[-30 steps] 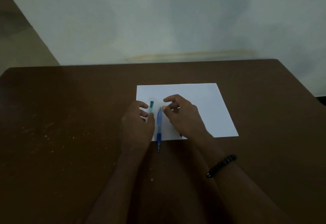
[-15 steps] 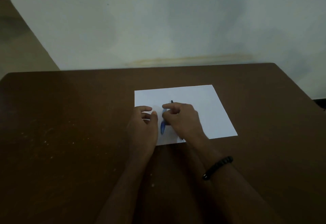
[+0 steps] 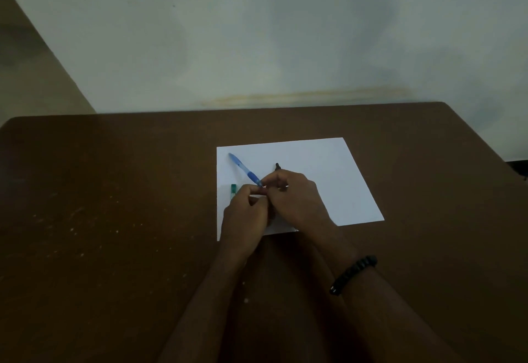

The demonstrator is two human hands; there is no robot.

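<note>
Nearest, the right wrist wears a dark bead bracelet [image 3: 354, 274]. Just beyond it the two hands meet over the near-left part of the white sheet [image 3: 328, 179].

The left hand [image 3: 245, 214] is curled, with thumb and forefinger pinched on the lower end of the blue pen [image 3: 245, 171]. The right hand [image 3: 297, 199] is curled too, and its fingertips close on that same end. The pen slants up and away to the left over the paper.

A dark pen [image 3: 277, 166] pokes out past the right knuckles (held or merely lying under the hand, the dim light won't settle). A green-capped pen [image 3: 233, 190] lies on the sheet just beside the left fingers.

The step looks like a handover or a tip adjustment. It would go best with one hand's pinch kept firm until the other has it. The point should stay off the paper, and the wrists should stay clear of the green-capped pen.

Beyond lie the brown table [image 3: 114, 191] and a pale wall [image 3: 257, 33].
</note>
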